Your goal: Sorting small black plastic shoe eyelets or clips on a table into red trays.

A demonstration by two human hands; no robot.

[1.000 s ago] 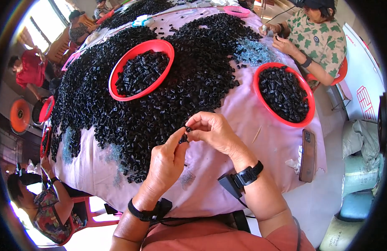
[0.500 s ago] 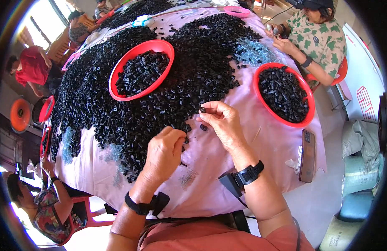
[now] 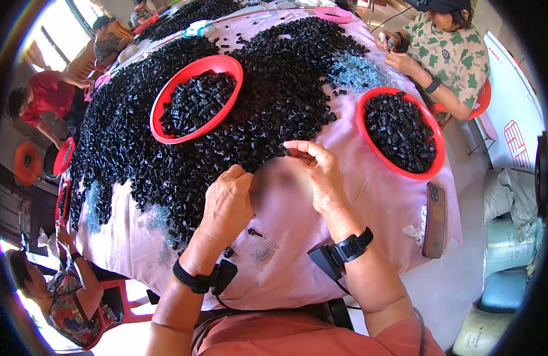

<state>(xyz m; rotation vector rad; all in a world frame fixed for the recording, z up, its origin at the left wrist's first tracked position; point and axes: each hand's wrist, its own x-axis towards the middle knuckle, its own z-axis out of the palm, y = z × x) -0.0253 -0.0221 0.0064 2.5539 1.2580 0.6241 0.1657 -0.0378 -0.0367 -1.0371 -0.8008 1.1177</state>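
Observation:
My left hand (image 3: 228, 199) is closed at the near edge of a wide heap of small black plastic pieces (image 3: 185, 178). Its thumb and fingers pinch together, and what they hold is hidden. To its right, my right hand (image 3: 321, 175) pinches one small black plastic piece (image 3: 286, 152) between thumb and fingertips. A round blurred patch covers the space between my hands. Below it, a loose black piece (image 3: 254, 232) and some clear tiny bits (image 3: 264, 251) lie on the pink cloth (image 3: 298, 261); another black piece (image 3: 228, 252) sits beside my left wrist.
Beyond my hands stands a red basin (image 3: 238, 89) of black pieces; another red basin (image 3: 442, 151) is at the right. A phone (image 3: 434, 219) lies at the table's right edge. Clear bits (image 3: 360, 74) form a pile farther back. Co-workers (image 3: 446, 59) sit around the table.
My left hand has shifted slightly left and up. A black piece now shows beside my left wrist. At the far left, a person in red has leaned in with an arm toward the table.

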